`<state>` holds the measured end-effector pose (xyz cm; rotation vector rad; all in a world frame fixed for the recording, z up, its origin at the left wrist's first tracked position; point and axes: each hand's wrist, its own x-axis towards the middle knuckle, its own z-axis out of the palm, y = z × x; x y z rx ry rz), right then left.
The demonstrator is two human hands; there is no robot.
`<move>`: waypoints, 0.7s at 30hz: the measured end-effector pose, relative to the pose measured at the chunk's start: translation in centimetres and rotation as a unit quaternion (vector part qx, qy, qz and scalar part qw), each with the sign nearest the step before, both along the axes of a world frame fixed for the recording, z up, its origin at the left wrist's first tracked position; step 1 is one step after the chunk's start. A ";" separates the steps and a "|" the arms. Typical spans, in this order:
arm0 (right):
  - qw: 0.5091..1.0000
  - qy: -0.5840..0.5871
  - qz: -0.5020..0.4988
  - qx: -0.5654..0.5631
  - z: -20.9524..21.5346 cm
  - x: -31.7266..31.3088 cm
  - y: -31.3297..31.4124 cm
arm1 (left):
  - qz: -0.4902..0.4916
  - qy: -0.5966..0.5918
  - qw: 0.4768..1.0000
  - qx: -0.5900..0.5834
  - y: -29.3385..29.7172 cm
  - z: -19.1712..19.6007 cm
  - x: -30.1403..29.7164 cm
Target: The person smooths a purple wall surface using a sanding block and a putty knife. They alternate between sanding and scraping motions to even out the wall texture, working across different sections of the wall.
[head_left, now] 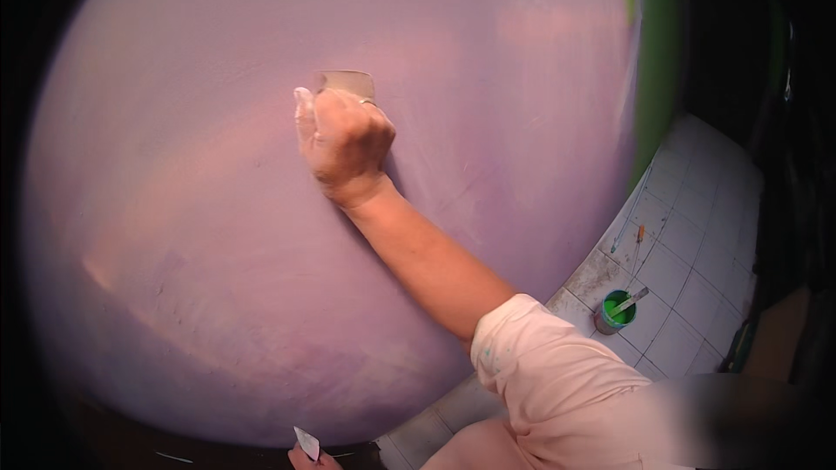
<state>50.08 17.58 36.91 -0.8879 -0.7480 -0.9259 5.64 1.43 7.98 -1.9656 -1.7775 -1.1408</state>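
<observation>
Against a large lilac wall (218, 235), my right hand (353, 135) is closed in a fist around a flat scraper (350, 81). Its wide, tan-grey edge lies on the wall just above the knuckles, and the fingers hide the rest of it. Pale dust or paste whitens the thumb, which points up along the left side. Low at the bottom edge, my left hand (315, 461) shows only in part. A small pale blade with a pointed corner (306, 442) sticks up from its fingers; its handle is out of sight.
At right on the white tiled floor (688, 235) stands a small tub of green paint (615, 312) with a flat stick or brush in it. Farther off lies a small orange object (641, 232). A green strip (649, 61) borders the wall.
</observation>
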 end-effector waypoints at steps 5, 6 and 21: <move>0.998 0.014 -0.038 0.055 3.2 2.4 0.0 | -0.106 0.031 0.986 0.128 7.8 9.8 7.3; 0.998 0.027 -0.050 0.031 0.2 3.2 0.1 | -0.111 0.029 0.981 0.155 8.2 11.3 8.6; 0.972 0.229 -0.018 -0.051 -5.7 7.2 -1.1 | 0.045 0.020 0.954 0.295 17.4 17.8 9.5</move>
